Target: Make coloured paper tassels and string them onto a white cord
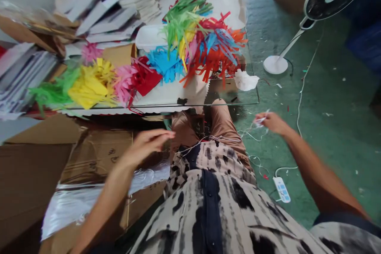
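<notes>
White string (190,150) runs in loose strands across my lap and hangs in loops over the floor at my right side. My right hand (273,122) is closed around a small tangled bunch of this string, held out to the right of my knees. On the other side, my left hand (153,139) is over the left thigh, thumb and fingertips pinched together. Whether a strand sits in that pinch cannot be made out. Fringed tissue-paper tassels in green, yellow (92,85), pink, red and blue (166,63) lie on the glass-topped table before me.
A heap of fringed paper strips (205,43) and a crumpled white paper (245,80) lie near the table's right end. Stacks of folded paper (26,75) stand left. Cardboard boxes (98,154) are below. A fan (275,64) and a power strip (281,189) are on the floor.
</notes>
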A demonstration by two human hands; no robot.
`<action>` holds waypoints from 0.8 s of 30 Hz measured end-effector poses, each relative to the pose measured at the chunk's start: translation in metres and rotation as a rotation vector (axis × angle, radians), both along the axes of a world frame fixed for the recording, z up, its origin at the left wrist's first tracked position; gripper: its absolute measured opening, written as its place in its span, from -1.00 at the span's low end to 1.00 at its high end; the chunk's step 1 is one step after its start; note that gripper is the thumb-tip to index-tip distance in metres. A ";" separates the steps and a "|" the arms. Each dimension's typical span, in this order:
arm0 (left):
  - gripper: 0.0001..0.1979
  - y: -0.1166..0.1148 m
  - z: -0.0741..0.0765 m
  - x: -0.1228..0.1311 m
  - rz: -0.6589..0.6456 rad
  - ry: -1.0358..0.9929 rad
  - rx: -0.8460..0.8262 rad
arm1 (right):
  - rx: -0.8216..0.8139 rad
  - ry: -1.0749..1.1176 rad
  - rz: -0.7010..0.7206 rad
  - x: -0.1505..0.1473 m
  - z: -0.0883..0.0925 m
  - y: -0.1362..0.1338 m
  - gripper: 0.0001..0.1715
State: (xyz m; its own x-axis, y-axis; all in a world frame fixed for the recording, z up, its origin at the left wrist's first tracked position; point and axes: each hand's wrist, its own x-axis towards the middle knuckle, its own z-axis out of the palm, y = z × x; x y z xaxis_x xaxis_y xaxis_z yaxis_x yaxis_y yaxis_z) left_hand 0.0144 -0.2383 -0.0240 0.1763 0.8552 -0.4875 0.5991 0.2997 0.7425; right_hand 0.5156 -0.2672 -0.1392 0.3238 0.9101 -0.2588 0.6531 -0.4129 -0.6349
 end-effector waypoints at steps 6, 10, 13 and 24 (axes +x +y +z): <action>-0.63 0.008 -0.134 0.128 -0.288 0.025 -0.016 | -0.157 0.153 0.423 -0.111 -0.055 -0.030 -0.94; -0.66 0.016 -0.148 0.129 -0.296 -0.045 -0.070 | -0.156 0.121 0.423 -0.122 -0.068 -0.036 -0.91; -0.53 0.023 -0.121 0.082 -0.192 -0.124 -0.046 | -0.120 0.136 0.386 -0.095 -0.064 -0.030 -0.82; -0.56 -0.001 -0.042 -0.082 0.340 -0.255 0.066 | 0.071 0.188 0.226 -0.003 -0.028 -0.024 -0.60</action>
